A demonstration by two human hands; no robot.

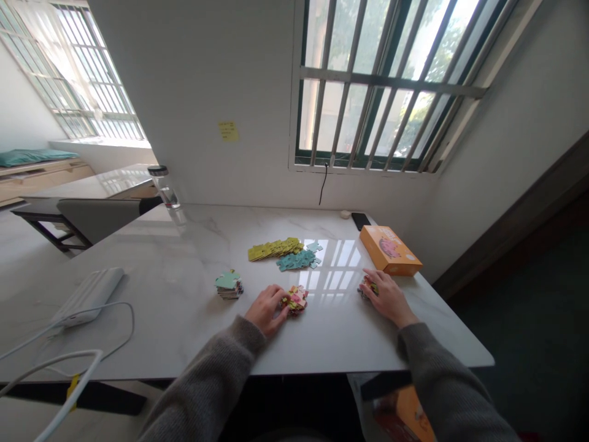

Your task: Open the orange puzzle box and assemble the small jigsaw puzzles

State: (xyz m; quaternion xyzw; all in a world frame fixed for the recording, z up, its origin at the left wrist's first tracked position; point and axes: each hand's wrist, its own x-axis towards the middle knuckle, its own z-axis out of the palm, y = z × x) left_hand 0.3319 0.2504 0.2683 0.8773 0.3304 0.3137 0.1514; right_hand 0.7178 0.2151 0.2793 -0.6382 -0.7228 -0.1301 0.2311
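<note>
**Left hand (pixel 267 312) at a pink and yellow-green pile of jigsaw pieces (pixel 298 298), right hand (pixel 389 299) over a small multicoloured pile of jigsaw pieces (pixel 362 290)**

Both piles lie near the front of a glossy white, grey-veined worktop (pixel 184 344), well apart from each other. The left hand touches the left side of the pink and yellow-green pile, its fingers bent and its thumb set a little apart; whether they grip a piece cannot be told. The right hand covers much of the multicoloured pile, its fingers curved over the top, and their hold cannot be told either.

Left of the left hand stands a neat stack of pieces topped with pale green (pixel 229 282). Behind the two hands, a yellow-green overlapping row of pieces (pixel 275 248) lies just beside a teal heap of pieces (pixel 296 260), with a pale teal jigsaw piece (pixel 315 246) at the heap's far right. An orange rectangular box with a pink picture (pixel 390 250) lies beyond the right hand, near a flat black phone-like object (pixel 361 221).
</note>
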